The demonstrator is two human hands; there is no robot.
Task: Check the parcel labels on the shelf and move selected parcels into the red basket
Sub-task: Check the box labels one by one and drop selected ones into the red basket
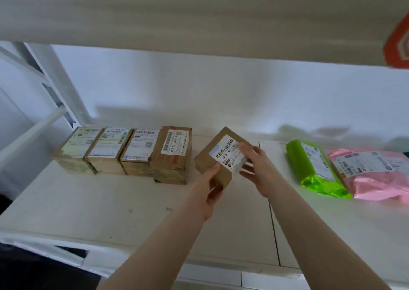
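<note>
While both forearms reach in over the white shelf, the left hand grips the near corner of a small brown parcel, thumb on its top face and fingers curled underneath, so the box sits tilted and raised off the shelf. Just right of that hand, the right hand meets the same parcel from the other side: its fingers are only loosely bent and lie against the white shipping label and the box's right edge, touching rather than wrapping it. The label's barcode and printed characters face up toward the camera.

Left of the left hand, four more brown parcels stand in a row, touching side by side, each with a white label on top; the nearest of them, a taller box, stands just beside the held parcel. Right of the right hand and well apart from it, a green mailer bag lies flat, with a pink mailer bag against its far side; both carry labels. Farther up, beyond the right hand, an orange-red object shows at the frame's edge on the upper shelf; what it is cannot be told.
</note>
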